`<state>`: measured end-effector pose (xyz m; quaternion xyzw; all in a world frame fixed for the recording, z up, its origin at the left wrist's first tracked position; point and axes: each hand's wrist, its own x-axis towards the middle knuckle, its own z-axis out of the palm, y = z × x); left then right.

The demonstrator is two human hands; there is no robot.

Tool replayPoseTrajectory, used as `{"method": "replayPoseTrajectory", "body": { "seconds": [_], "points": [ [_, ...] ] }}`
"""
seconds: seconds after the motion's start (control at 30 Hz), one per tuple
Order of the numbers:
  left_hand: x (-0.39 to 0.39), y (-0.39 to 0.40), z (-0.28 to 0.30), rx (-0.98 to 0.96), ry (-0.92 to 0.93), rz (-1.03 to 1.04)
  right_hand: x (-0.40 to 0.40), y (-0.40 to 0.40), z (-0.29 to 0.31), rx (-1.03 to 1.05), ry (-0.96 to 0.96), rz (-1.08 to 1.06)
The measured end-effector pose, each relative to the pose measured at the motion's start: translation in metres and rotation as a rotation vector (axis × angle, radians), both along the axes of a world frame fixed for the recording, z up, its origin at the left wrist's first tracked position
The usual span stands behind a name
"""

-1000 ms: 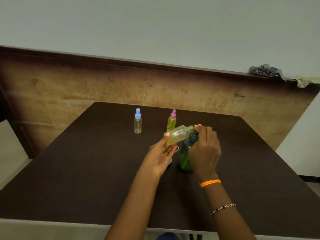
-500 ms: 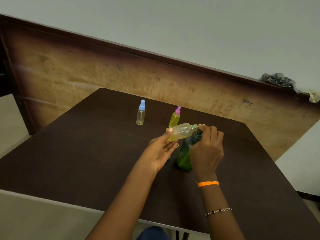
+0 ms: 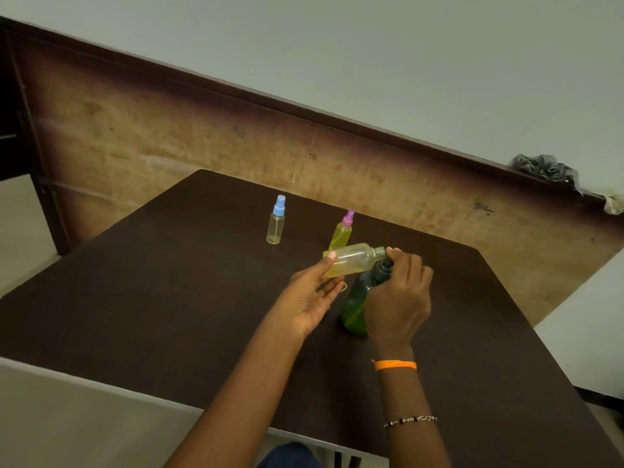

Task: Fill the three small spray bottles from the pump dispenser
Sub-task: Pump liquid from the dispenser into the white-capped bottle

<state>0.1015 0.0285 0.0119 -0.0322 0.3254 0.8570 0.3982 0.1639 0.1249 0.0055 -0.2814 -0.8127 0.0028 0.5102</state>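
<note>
Sideways, uncapped bottle [image 3: 351, 263] in left hand [image 3: 312, 298], neck toward dispenser [image 3: 359, 298].

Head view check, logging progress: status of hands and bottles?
Left hand holds uncapped clear small bottle tilted at green pump dispenser; right hand on its pump top. Pink-capped and blue-capped bottles stand apart. Nothing in the way.

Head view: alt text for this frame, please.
A left hand holds an uncapped clear plastic bottle sideways, neck at the green pump dispenser gripped by the right hand. Blue-capped and pink-capped spray bottles stand behind on the dark table.
</note>
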Motion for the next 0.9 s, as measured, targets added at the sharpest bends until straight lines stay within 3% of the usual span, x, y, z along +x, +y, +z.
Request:
{"method": "replayPoseTrajectory", "body": {
  "seconds": [0.2,0.37,0.53,0.77,0.9],
  "points": [
    [0.001,-0.003,0.006,-0.010,0.024,-0.006,0.004,0.005,0.019,0.024,-0.047,0.003],
    [0.001,-0.002,0.007,-0.003,0.027,0.002,0.004,0.003,0.026,-0.084,-0.070,0.086],
    [0.002,0.000,0.002,0.003,-0.007,0.008,0.003,-0.004,0.004,-0.013,-0.106,-0.032],
    [0.004,-0.001,0.007,0.019,-0.009,-0.001,0.008,0.002,0.036,-0.036,-0.176,0.024],
    [0.002,0.000,0.004,0.015,-0.026,0.006,0.005,-0.001,0.012,-0.015,-0.076,0.024]
  ]
}}
